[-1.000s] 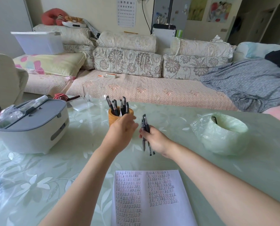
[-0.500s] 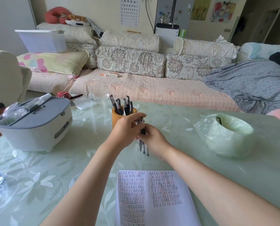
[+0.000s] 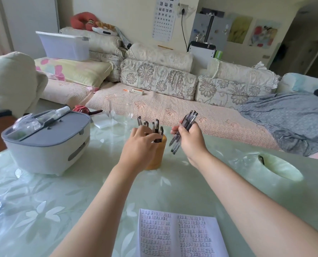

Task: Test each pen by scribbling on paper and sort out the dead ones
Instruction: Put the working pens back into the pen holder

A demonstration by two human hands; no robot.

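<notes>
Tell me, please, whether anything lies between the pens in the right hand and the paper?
Nothing visible does. The right hand holds the bundle of pens above bare table; the paper lies nearer, with only tabletop between.

2 bare forearms are seen, reaching in from the lower edge of the view. No sleeve is worn on either arm as far as is shown; both are uncovered from the lower edge up to the wrist. The left hand [image 3: 138,145] and the right hand [image 3: 190,140] are bare too: no glove is worn, and no ring, watch or band can be made out on them. Short nails are seen on the right hand's fingers [image 3: 180,129].
</notes>
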